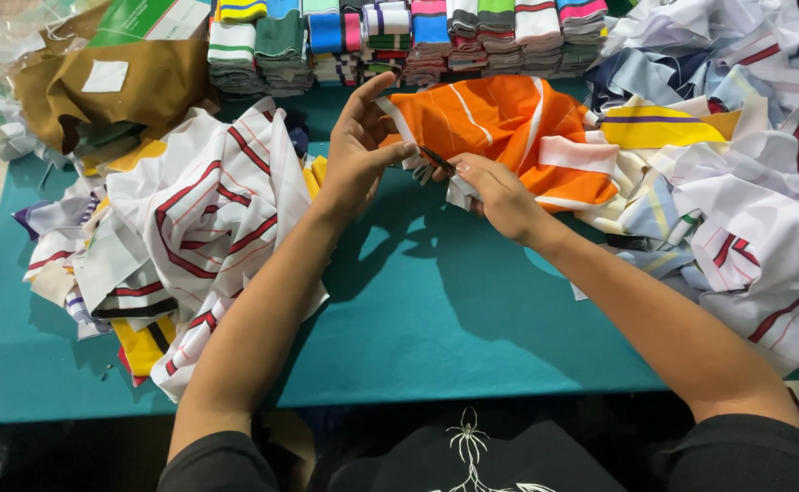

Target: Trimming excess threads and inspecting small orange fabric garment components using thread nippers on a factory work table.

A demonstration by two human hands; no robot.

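On the teal table [436, 310], seen from the head camera, both bare hands meet at the near edge of an orange cloth with white stripes [509, 128]. That cloth lies in the upper middle of the table, just beyond the hands. The left hand [360, 155] pinches its edge between thumb and forefinger, the other fingers spread upward. The right hand [500, 193] is closed around small dark snips [438, 160], whose tip points at the pinched edge, touching or nearly touching it.

Left of the hands lies a heap of white cloth with red stripes [199, 219], with yellow pieces showing under it. To the right spreads a larger pile of white, blue and yellow striped pieces [737, 182]. Along the far edge stand stacks of folded striped collars [399, 41] in many colours, and a brown bag [108, 82] sits at the far left corner.
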